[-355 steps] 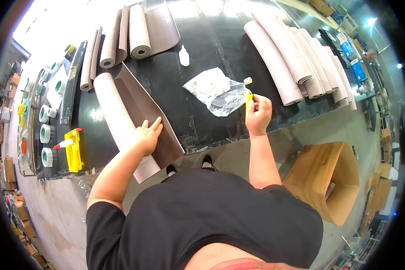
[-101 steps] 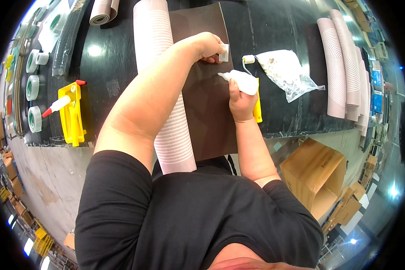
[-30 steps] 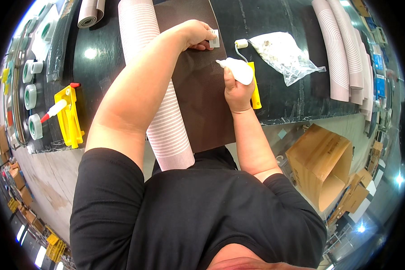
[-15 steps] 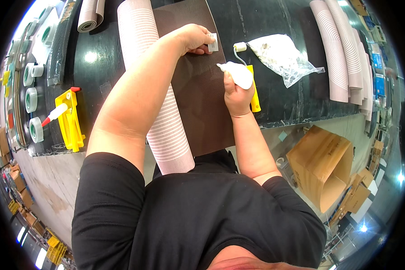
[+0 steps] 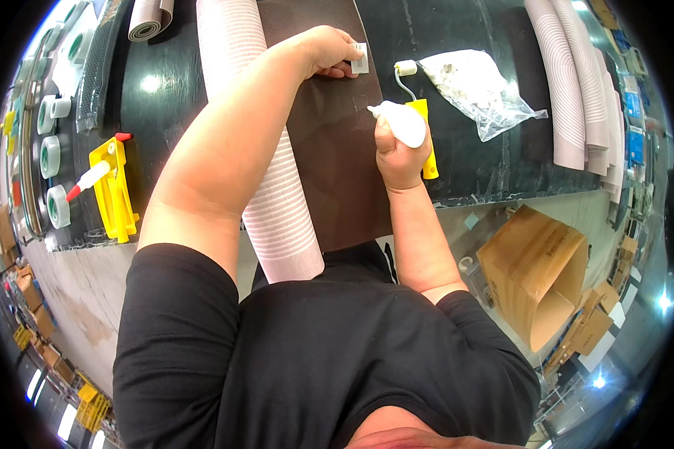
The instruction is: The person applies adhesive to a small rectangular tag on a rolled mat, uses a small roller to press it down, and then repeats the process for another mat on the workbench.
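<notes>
White bottle (image 5: 407, 125) fills the curled right grip (image 5: 402, 160) while the left grip (image 5: 328, 51) pinches a label (image 5: 360, 60) over a mat (image 5: 337, 165) overhanging the near edge of the surface (image 5: 165, 45).

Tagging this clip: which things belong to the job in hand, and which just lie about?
Seemingly used:
white tag, in left hand
white bottle, in right hand
partly unrolled mat
yellow-handled roller, perhaps

Seemingly idle:
yellow tray
tape rolls
rolled mats
plastic bag
cardboard box
</notes>
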Available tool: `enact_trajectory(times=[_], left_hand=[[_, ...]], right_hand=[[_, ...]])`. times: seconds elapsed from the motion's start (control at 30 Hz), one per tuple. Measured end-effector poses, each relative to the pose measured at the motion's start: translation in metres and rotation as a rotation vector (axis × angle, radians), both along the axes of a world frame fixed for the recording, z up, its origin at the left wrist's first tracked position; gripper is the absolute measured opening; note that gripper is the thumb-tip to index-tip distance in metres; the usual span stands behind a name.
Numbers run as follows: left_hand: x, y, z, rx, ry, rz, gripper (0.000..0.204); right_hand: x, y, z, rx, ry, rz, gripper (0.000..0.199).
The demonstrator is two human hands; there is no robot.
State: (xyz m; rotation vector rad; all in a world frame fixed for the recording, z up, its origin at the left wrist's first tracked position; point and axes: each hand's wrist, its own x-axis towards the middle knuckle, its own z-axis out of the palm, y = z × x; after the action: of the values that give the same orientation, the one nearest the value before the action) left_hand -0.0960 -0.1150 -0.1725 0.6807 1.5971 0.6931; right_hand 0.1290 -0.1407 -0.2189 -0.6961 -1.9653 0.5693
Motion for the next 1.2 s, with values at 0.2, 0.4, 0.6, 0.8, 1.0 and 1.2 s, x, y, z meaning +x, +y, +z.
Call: enact_trajectory(times=[0.2,0.4,0.6,0.8,1.0,1.2], left_hand=[[0.0022,-0.001,0.0021,0.006,0.006,0.005,0.016],[0.0034,-0.0031,0.0073,0.005,0.019,0.033,0.017],[0.0034,-0.0033,0.0029,0.034,0.038,0.029,0.018],[0.0046,-0.001,0.002,0.031,0.042,0.006,0.016],[0.0044,-0.0006,0.0011,0.046,0.048,0.011,0.016],[0.0036,-0.0001,0.0016,0.033,0.034,0.009,0.017]], right_hand=[[0.0047,-0.0017,-0.0032,0.021,-0.006,-0.02,0.019],[0.005,-0.006,-0.0011,0.02,0.007,-0.046,0.019],[0.009,-0.0073,0.0024,0.019,-0.02,-0.036,0.017],[0.0076,-0.0049,0.0027,0.041,0.061,0.058,0.02],[0.006,-0.0048,-0.0027,-0.044,0.05,0.097,0.023],[0.006,-0.0051,-0.0004,-0.036,0.038,0.11,0.023]])
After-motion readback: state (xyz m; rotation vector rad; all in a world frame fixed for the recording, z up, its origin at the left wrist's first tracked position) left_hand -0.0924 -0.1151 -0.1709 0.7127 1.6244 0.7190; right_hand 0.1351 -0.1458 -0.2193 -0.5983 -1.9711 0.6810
